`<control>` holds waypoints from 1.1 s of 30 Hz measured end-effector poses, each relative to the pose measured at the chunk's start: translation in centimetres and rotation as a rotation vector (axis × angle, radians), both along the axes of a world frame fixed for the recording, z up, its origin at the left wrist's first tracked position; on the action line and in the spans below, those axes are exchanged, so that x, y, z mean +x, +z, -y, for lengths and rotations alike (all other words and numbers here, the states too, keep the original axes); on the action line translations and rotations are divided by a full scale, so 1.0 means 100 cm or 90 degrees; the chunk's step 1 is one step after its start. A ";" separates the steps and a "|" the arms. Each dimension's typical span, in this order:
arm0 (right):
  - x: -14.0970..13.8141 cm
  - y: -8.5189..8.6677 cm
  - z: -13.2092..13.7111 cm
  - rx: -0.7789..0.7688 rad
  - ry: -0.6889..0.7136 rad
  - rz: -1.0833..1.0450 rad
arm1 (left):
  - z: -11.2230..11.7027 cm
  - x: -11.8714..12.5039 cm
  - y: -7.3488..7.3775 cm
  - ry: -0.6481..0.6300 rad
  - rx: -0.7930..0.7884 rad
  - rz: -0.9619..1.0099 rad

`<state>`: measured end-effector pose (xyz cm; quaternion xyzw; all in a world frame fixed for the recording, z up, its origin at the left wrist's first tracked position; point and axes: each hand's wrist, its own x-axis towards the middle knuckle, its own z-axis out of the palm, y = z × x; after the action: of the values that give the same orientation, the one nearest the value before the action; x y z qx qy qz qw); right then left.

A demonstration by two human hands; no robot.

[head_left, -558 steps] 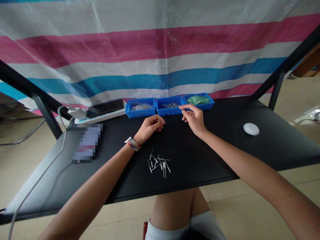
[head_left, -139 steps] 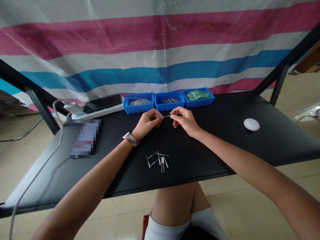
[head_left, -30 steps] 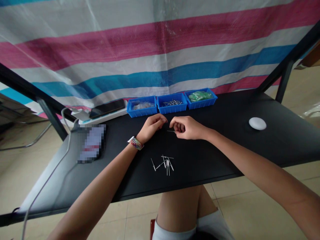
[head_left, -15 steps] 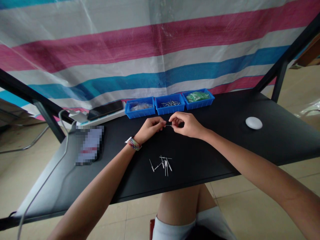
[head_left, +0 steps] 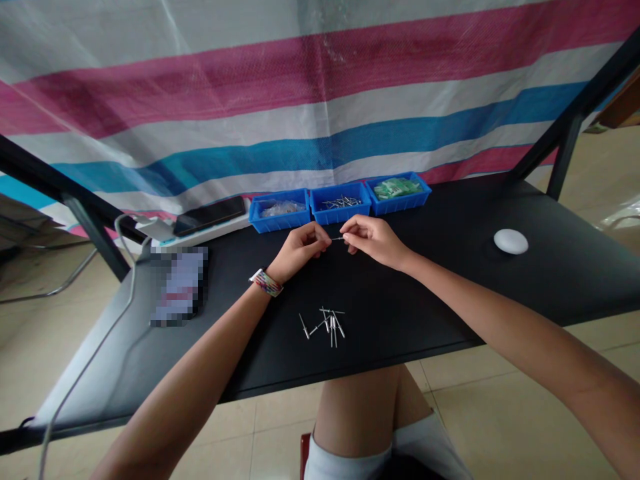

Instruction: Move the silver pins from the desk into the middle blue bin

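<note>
A thin silvery pop rivet [head_left: 337,239] spans the gap between my two hands, just in front of the blue bins. My left hand [head_left: 301,249] pinches its left end between thumb and fingers. At its right end, my right hand [head_left: 373,240] has thumb and fingertips closed on it; the fingers hide that end. Several loose pop rivets [head_left: 331,325] lie in a small heap on the black table [head_left: 400,313], nearer to me. Behind my hands, the middle blue bin [head_left: 341,213] holds more of these metal rivets.
The left blue bin [head_left: 281,222] contains clear plastic bits, the right blue bin [head_left: 399,202] green packets. A phone [head_left: 210,217] rests on a white power strip [head_left: 200,235] with a cable. A blurred-out item [head_left: 180,287] lies at left; a white oval object [head_left: 511,241] at right.
The fingers of my right hand have come closer together around the rivet's end. Both hands still hold it in nearly the same place; the view has tilted slightly.
</note>
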<state>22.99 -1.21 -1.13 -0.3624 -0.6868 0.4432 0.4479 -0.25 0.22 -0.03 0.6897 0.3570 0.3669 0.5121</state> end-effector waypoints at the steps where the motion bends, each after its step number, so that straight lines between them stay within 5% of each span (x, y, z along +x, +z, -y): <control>1: 0.000 -0.002 -0.001 -0.030 0.006 -0.020 | 0.000 0.000 -0.001 0.005 0.008 0.002; 23: -0.006 0.000 0.000 -0.003 -0.065 -0.072 | -0.001 0.001 0.000 -0.009 0.002 -0.083; 33: -0.007 -0.003 -0.002 -0.086 -0.046 -0.110 | 0.001 0.002 0.001 0.019 0.005 -0.040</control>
<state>22.33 -1.03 -1.46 -0.3762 -0.6008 0.5016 0.4959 -0.01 0.16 0.11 0.6976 0.3816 0.3542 0.4923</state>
